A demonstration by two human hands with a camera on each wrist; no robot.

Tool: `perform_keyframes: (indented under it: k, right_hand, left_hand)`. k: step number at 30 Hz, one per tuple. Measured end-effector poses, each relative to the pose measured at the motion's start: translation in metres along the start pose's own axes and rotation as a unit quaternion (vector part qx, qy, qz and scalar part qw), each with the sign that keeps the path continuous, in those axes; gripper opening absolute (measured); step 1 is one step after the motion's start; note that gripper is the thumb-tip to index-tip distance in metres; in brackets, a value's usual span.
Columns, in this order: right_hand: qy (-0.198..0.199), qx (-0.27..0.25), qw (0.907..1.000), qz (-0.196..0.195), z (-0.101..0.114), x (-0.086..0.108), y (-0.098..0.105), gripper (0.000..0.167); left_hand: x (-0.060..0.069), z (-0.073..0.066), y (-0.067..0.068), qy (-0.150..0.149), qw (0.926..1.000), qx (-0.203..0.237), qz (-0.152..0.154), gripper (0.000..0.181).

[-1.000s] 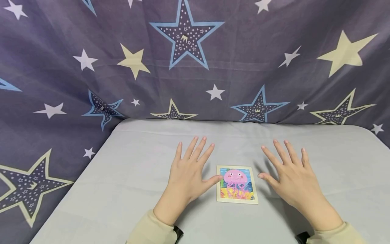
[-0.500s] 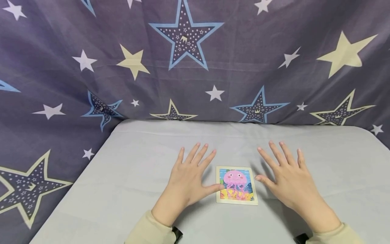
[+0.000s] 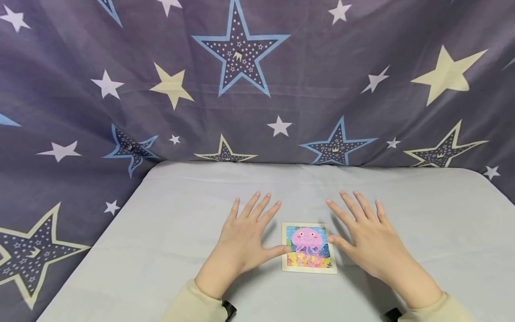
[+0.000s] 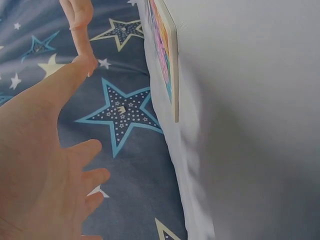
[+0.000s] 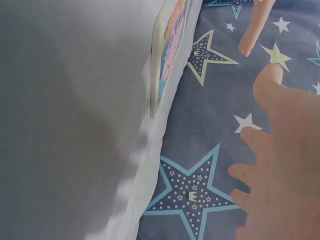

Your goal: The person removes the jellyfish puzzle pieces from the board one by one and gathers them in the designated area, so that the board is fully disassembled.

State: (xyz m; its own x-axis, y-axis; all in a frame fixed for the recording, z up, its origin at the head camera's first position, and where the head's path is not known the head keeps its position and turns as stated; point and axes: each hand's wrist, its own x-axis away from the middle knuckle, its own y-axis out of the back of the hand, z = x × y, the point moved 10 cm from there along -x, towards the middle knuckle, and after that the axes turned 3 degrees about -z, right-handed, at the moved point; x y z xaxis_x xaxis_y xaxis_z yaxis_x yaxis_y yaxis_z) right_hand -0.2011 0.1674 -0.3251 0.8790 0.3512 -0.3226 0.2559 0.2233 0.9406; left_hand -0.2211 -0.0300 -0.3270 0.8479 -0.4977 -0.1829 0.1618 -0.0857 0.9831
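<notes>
1. Star-print cloth [image 3: 322, 58] hung behind the table [image 3: 193, 205] and along its left side; the table was pale grey and softly lit.
2. On the table, between the two hands, one panel [image 3: 309, 247] lay flat, picture side up, showing a pink jellyfish [image 3: 306, 237] over a yellow seabed inside a pale border [image 3: 309, 270].
3. Left hand [image 3: 243, 241]: wide open, fingers straight and spread, thumb stretched toward the panel, nothing held. Its thumb tip overlapped the panel's left side in the head view, but the left wrist view showed the hand raised clear of it.
4. Right hand [image 3: 370, 241]: likewise open and spread, holding nothing, its thumb reaching over the right edge as seen from the head; the right wrist view showed that hand apart from the panel too.
5. As for progress, the picture looked whole within its border, and no gap could be made out. Fine lines seemed to cross it, too faint to say whether they were joins.
6. Judged from that, the picture itself appeared complete. With neither hand gripping, handling was either over or not yet begun; which of these, the views could not settle.
</notes>
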Motion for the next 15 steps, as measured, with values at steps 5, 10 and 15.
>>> perform_keyframes:
  k: [5,10,15]
  right_hand:
    - [0.016,-0.020,0.9996,0.013,0.008,-0.007,-0.003,0.072]
    - [0.034,-0.046,0.9979,0.032,0.016,-0.014,-0.009,0.071]
    - [0.043,-0.058,0.9967,0.038,0.020,-0.022,-0.013,0.068]
  left_hand:
    - [-0.001,0.000,-0.005,-0.005,0.9999,0.005,0.010,0.094]
    - [-0.005,0.000,-0.015,0.000,0.9983,0.039,0.044,0.093]
    - [-0.012,-0.002,-0.023,0.002,0.9940,0.076,0.079,0.092]
